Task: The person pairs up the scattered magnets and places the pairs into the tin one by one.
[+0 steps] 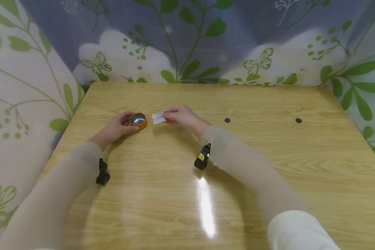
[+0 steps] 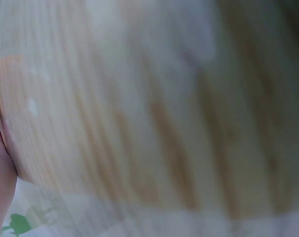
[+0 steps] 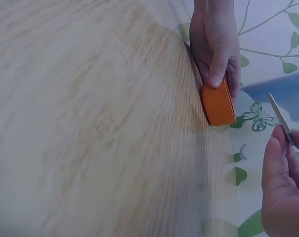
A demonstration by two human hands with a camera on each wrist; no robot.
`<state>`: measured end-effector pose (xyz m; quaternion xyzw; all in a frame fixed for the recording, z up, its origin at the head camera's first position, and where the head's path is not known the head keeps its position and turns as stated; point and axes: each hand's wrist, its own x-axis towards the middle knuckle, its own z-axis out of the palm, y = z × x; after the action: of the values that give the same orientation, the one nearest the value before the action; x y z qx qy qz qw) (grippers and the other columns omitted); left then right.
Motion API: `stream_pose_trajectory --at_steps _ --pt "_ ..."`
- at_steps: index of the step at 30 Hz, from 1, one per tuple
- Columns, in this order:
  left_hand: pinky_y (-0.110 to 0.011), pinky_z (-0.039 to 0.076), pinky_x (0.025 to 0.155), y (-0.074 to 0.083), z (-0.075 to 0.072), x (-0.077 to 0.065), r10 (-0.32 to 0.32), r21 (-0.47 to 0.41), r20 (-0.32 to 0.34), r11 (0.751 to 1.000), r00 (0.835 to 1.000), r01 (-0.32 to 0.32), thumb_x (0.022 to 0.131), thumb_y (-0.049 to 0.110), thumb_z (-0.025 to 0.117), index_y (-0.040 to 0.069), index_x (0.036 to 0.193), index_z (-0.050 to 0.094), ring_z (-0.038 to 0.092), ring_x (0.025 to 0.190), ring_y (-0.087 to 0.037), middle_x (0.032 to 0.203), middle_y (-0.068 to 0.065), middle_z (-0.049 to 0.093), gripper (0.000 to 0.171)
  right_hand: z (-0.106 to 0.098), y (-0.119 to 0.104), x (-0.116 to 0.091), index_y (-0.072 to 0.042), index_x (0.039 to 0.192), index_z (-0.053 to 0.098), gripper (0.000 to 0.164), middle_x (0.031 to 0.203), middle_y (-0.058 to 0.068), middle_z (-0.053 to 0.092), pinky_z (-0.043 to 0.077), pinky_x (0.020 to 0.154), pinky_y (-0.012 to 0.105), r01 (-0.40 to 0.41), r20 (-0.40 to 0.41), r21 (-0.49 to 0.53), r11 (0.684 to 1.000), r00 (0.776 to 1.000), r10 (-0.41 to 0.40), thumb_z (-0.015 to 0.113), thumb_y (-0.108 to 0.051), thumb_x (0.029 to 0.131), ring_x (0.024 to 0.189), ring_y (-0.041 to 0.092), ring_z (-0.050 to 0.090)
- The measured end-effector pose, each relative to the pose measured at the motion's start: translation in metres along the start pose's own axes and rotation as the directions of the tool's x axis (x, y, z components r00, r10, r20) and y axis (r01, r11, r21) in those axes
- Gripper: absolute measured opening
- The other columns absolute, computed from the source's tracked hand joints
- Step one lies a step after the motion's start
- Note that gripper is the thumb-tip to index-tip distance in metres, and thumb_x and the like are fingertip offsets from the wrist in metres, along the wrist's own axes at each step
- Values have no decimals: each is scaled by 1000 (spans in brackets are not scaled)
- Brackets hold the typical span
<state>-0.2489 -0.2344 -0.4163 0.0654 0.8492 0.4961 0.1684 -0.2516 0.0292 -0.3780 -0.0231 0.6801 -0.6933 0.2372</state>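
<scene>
My left hand [image 1: 115, 127] holds a small orange cup [image 1: 144, 125] with a shiny metal inside, thumb on the near side and fingers behind. The cup stands upright, mouth up, and looks to rest on the table. To its right, my right hand [image 1: 185, 118] pinches a flat white piece [image 1: 158, 118] with a line across its middle, between thumb and fingers. In the right wrist view that piece [image 3: 279, 114] shows thin and edge-on, raised off the table and apart from the cup [image 3: 218, 106]. Only a bit of the left hand [image 2: 1, 173] enters the left wrist view.
Two dark round discs [image 1: 227, 120] [image 1: 298, 120] lie on the wooden table [image 1: 150, 194], right of the hands. A leaf-patterned curtain [image 1: 193, 45] rises behind and along both sides. Black wrist cameras [image 1: 103, 172] [image 1: 202, 158] hang under the sleeves.
</scene>
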Motion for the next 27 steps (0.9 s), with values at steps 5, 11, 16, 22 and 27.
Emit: stream_pose_trajectory --at_steps 5,11,16,22,27 --pt "-45 23 108 2 1 0 -17 -2 4 1000 1000 17 85 18 70 2 143 27 27 134 -34 145 -20 30 74 6 0 5 13 117 56 31 109 24 61 46 91 38 -1 -15 -38 999 1000 0 59 -3 90 80 17 60" --pt "-46 25 107 3 1 0 -5 2 2 1000 1000 5 85 19 70 0 143 27 30 132 -34 142 -21 33 74 13 0 11 11 118 56 32 112 23 60 46 90 37 -17 -30 -16 1000 999 16 60 -3 90 82 18 60" --pt "-45 26 106 2 2 1 -5 12 -3 1000 1000 5 85 22 71 1 142 29 32 130 -33 141 -20 35 74 18 0 19 9 117 58 31 109 20 62 47 89 35 -27 -52 -49 998 998 25 61 -5 90 82 18 60" --pt "-45 25 107 3 2 0 -9 7 3 1000 1000 9 86 21 69 2 144 26 30 132 -33 143 -21 32 75 27 0 24 10 117 58 31 111 22 61 48 88 34 -20 -51 -53 998 999 17 60 -5 90 84 20 61" --pt "-47 24 107 15 1 -6 -29 -23 22 999 999 29 88 14 66 -1 144 25 28 133 -35 144 -23 30 71 34 2 26 11 116 58 30 113 23 61 48 88 34 4 -52 -75 997 999 -8 59 -4 91 100 31 60"
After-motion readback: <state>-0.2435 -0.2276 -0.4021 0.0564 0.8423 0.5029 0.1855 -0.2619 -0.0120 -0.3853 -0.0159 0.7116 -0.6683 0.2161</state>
